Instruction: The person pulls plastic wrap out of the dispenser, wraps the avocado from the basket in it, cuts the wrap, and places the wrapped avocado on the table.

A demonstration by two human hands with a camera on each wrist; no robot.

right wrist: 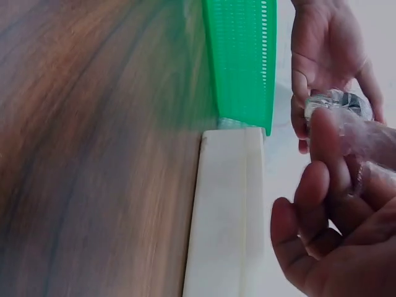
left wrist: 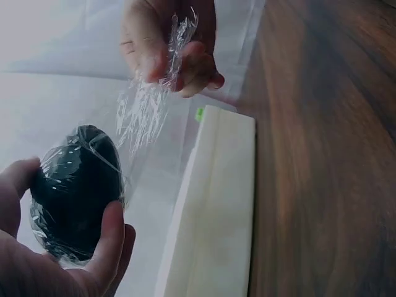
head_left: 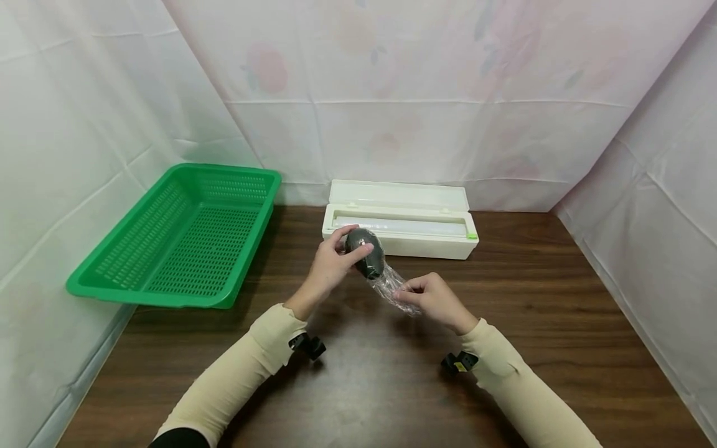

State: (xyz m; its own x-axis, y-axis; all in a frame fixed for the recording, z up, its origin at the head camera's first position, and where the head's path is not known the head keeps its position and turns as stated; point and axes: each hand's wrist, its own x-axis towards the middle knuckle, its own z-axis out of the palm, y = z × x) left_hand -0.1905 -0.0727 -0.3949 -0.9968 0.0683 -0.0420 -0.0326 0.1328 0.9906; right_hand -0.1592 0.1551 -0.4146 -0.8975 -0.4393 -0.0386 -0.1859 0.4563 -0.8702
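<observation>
A smooth, dark oval object (head_left: 366,252) is covered in clear plastic wrap; its exact kind is hard to tell. My left hand (head_left: 328,264) grips it between thumb and fingers, above the table. From its lower right end, the loose plastic wrap (head_left: 389,285) stretches out in a gathered tail. My right hand (head_left: 434,300) pinches the far end of that tail. In the left wrist view the wrapped oval object (left wrist: 77,192) shows creased film over its surface. The right wrist view shows my right hand's curled fingers, with the oval object mostly hidden behind them.
Behind the hands, a white plastic wrap dispenser box (head_left: 400,246) stands with its lid raised and a roll (head_left: 400,225) inside. A green perforated basket (head_left: 224,298) sits at the left on the brown wooden table (head_left: 381,386). Pale curtains (head_left: 392,143) enclose the back and sides.
</observation>
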